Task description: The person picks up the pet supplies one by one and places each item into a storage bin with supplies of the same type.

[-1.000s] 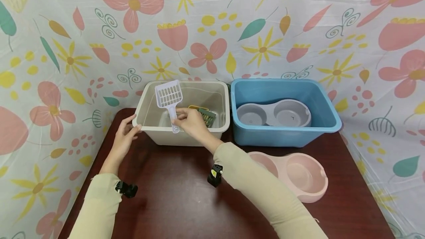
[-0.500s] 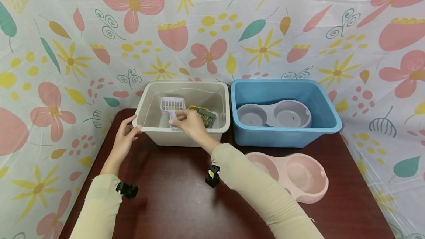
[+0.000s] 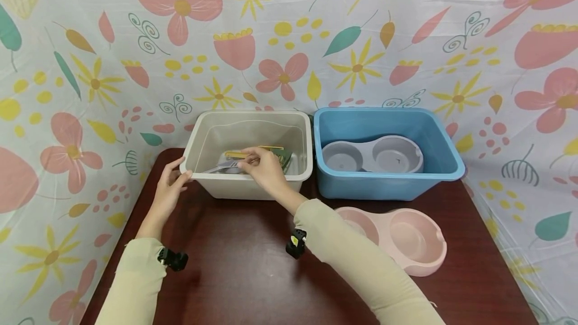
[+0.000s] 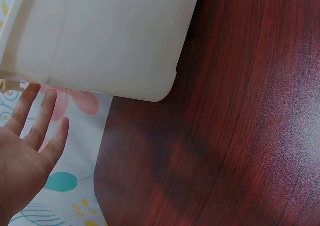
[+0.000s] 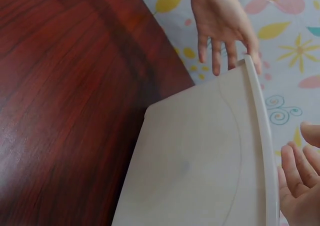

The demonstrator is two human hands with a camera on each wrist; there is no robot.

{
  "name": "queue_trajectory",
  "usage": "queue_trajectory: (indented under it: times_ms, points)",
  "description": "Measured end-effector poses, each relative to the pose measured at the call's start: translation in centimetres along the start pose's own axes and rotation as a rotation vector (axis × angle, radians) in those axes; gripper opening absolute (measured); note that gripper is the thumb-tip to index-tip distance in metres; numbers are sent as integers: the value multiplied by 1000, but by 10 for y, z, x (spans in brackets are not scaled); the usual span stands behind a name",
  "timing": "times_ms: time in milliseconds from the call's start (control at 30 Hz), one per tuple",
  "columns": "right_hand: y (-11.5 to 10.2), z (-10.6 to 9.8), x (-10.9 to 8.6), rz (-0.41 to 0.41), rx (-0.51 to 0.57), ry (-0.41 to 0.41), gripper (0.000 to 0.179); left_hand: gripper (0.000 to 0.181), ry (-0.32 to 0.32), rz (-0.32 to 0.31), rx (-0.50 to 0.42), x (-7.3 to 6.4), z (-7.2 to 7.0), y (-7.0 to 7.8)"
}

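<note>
My left hand (image 3: 168, 182) rests its fingertips on the left front corner of the beige bin (image 3: 253, 189). In the left wrist view that hand (image 4: 30, 151) has its fingers spread at the bin's edge. My right hand (image 3: 264, 167) is over the bin's front rim, fingers bent loosely, close above a pale lilac slotted litter scoop (image 3: 230, 165) lying low inside. In the right wrist view, thumb and fingers of the right hand (image 5: 302, 181) stand apart with nothing seen between them. A yellow handle (image 3: 235, 154) and a green slotted scoop (image 3: 283, 159) lie in the bin, partly hidden by the hand.
A blue bin (image 3: 388, 187) stands just right of the beige one, with a grey double pet bowl (image 3: 368, 154) inside. A pink double bowl (image 3: 417, 239) lies on the dark red table (image 3: 244, 260), partly behind the right sleeve. A flowered cloth (image 3: 289, 29) hangs behind.
The lilac scoop, held upright above the bin a second ago, has gone down into it and now lies low. The right hand has let go; the left hand has stayed put.
</note>
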State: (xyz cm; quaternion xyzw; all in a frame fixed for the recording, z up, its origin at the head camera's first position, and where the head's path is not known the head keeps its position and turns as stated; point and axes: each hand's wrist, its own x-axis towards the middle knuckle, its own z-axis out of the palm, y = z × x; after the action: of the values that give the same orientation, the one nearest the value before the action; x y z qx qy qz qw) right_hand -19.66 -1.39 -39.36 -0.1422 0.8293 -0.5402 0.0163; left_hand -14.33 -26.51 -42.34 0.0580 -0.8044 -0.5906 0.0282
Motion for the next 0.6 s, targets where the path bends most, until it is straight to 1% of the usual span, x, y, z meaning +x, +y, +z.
queue_trajectory:
  times_ms: [100,233,533,600]
  points:
    - [0,-4,-4,-21,12,-13,29,57,1,-2,1,0,0,0]
    - [-1,-9,-9,-42,31,-9,27,56,7,5,-1,0,2,1]
    - [-10,-20,-26,-56,90,-25,26,57,1,10,13,-2,2,2]
    - [-10,-23,-31,-61,95,-33,26,57,5,13,17,3,1,-9]
